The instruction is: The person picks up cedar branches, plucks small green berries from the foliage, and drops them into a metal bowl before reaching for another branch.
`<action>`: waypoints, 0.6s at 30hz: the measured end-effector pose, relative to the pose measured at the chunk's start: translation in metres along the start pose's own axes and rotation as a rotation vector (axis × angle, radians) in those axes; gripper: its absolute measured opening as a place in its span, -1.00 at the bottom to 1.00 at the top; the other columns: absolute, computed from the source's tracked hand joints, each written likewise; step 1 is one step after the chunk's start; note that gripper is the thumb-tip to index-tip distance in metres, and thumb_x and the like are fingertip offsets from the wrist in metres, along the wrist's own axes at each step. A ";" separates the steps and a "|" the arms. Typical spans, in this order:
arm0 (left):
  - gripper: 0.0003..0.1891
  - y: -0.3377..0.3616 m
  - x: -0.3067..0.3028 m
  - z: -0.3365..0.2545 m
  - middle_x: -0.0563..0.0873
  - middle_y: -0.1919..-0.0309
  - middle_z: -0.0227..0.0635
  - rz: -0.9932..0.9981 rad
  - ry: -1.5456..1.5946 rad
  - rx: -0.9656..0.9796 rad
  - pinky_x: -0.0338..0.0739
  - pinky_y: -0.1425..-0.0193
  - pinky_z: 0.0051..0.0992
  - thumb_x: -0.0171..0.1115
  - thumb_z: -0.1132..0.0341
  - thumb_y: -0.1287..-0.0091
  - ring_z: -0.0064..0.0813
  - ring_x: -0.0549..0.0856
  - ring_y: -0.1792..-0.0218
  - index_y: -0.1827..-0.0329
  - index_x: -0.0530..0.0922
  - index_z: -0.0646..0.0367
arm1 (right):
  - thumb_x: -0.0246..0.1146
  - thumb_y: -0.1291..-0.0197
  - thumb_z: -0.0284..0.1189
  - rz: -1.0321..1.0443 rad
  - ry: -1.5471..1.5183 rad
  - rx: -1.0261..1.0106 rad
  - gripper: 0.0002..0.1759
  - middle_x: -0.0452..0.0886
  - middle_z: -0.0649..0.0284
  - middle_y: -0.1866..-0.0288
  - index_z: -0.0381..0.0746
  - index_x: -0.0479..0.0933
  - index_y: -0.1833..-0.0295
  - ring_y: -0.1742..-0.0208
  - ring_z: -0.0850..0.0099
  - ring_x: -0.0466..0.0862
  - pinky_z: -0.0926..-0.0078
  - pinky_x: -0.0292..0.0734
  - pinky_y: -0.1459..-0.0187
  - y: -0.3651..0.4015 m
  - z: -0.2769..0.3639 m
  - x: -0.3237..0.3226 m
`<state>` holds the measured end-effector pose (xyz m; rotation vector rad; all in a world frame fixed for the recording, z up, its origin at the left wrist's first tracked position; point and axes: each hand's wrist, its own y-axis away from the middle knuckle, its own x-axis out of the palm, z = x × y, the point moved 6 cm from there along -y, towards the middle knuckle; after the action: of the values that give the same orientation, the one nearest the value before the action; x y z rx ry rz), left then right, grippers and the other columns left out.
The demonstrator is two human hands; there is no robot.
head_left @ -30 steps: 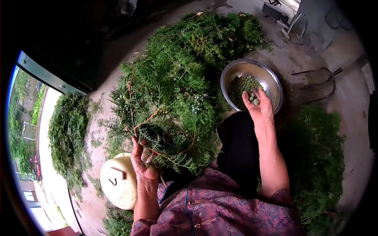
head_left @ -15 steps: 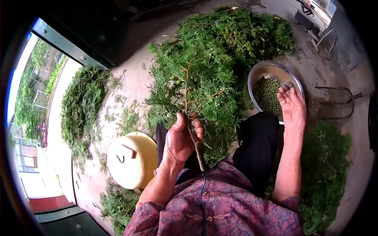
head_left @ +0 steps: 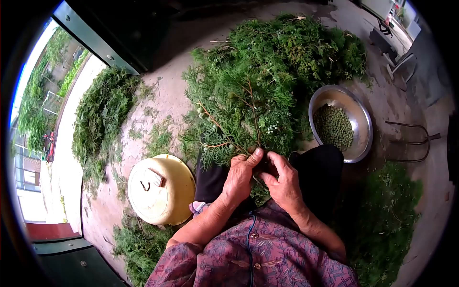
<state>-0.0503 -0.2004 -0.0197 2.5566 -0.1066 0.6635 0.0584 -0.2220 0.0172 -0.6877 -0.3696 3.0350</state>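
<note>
My left hand [head_left: 240, 176] is closed around the lower stem of a leafy evergreen branch [head_left: 256, 112], with the thumb pressed on top. The branch points away from me and bears flat green sprays, brown twigs and small pale-green cones. Close beside it, my right hand [head_left: 285, 184] has its fingers bent and the thumb apart, by the branch's lower end; I see nothing held in it. A steel bowl [head_left: 364, 138] at the right contains many small green cones [head_left: 334, 126].
Beyond my hands lies a big heap of cut evergreen branches [head_left: 315, 52]. More greenery [head_left: 98, 122] is piled at the left and beside my right leg. An upturned cream basin [head_left: 160, 205] sits left of my knee. A metal fork head [head_left: 413, 141] lies past the bowl.
My right hand has come from over the bowl to beside my left hand. The left hand has moved slightly right with the branch, and the view has shifted a little.
</note>
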 end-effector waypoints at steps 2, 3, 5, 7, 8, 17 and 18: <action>-0.73 0.001 -0.002 -0.007 0.56 0.51 -0.42 -0.036 -0.255 0.064 0.43 0.31 -0.56 0.15 0.18 -0.30 -0.62 0.50 0.41 0.39 0.53 0.23 | 0.23 0.03 -0.62 -0.066 -0.027 0.021 -0.53 0.57 0.04 0.16 -0.30 0.38 -0.08 0.15 0.22 0.62 0.40 0.52 0.14 0.006 -0.009 0.007; -0.72 0.001 -0.006 -0.008 0.56 0.52 -0.43 -0.059 -0.364 0.078 0.42 0.31 -0.57 0.14 0.17 -0.30 -0.63 0.49 0.42 0.39 0.54 0.24 | 0.20 0.02 -0.65 -0.104 -0.029 0.028 -0.52 0.57 0.01 0.14 -0.30 0.37 -0.10 0.12 0.20 0.62 0.39 0.52 0.12 0.011 -0.010 0.010; -0.70 -0.001 -0.017 -0.007 0.57 0.51 -0.43 -0.110 -0.521 0.107 0.40 0.31 -0.57 0.13 0.15 -0.31 -0.64 0.48 0.43 0.38 0.55 0.24 | 0.19 0.01 -0.65 -0.139 -0.006 0.030 -0.50 0.58 0.02 0.15 -0.31 0.36 -0.13 0.13 0.22 0.62 0.40 0.51 0.11 0.018 -0.007 0.013; -0.68 -0.004 -0.027 -0.008 0.59 0.48 -0.42 -0.166 -0.613 0.142 0.40 0.30 -0.57 0.11 0.12 -0.32 -0.63 0.47 0.43 0.33 0.56 0.25 | 0.19 0.01 -0.65 -0.181 -0.058 0.041 -0.50 0.58 0.03 0.15 -0.31 0.35 -0.14 0.13 0.22 0.62 0.40 0.51 0.11 0.024 -0.014 0.017; -0.70 0.004 -0.016 -0.015 0.61 0.41 -0.42 -0.151 -0.353 0.168 0.41 0.25 -0.57 0.11 0.13 -0.32 -0.64 0.49 0.40 0.24 0.58 0.24 | 0.19 -0.01 -0.63 -0.191 -0.039 0.046 -0.51 0.57 0.05 0.12 -0.30 0.35 -0.13 0.13 0.22 0.62 0.41 0.51 0.10 0.027 -0.018 0.018; -0.86 -0.003 -0.011 0.006 0.65 0.33 -0.45 -0.031 -0.006 0.128 0.46 0.27 -0.60 0.17 0.41 -0.25 -0.66 0.55 0.37 0.18 0.58 0.23 | 0.26 -0.04 -0.57 -0.124 0.025 -0.014 -0.82 0.56 0.19 0.33 -0.31 0.52 0.19 0.35 0.36 0.60 0.55 0.49 0.30 0.014 0.005 -0.007; -0.88 -0.002 -0.009 0.007 0.65 0.34 -0.46 -0.032 -0.012 0.130 0.46 0.29 -0.61 0.16 0.44 -0.25 -0.67 0.55 0.38 0.19 0.58 0.25 | 0.25 -0.04 -0.61 -0.179 0.015 -0.066 -0.80 0.54 0.17 0.33 -0.31 0.51 0.17 0.33 0.31 0.60 0.51 0.49 0.30 0.008 0.011 -0.016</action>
<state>-0.0548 -0.2027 -0.0301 2.6812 -0.0280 0.6623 0.0688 -0.2328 0.0318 -0.6426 -0.5037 2.8586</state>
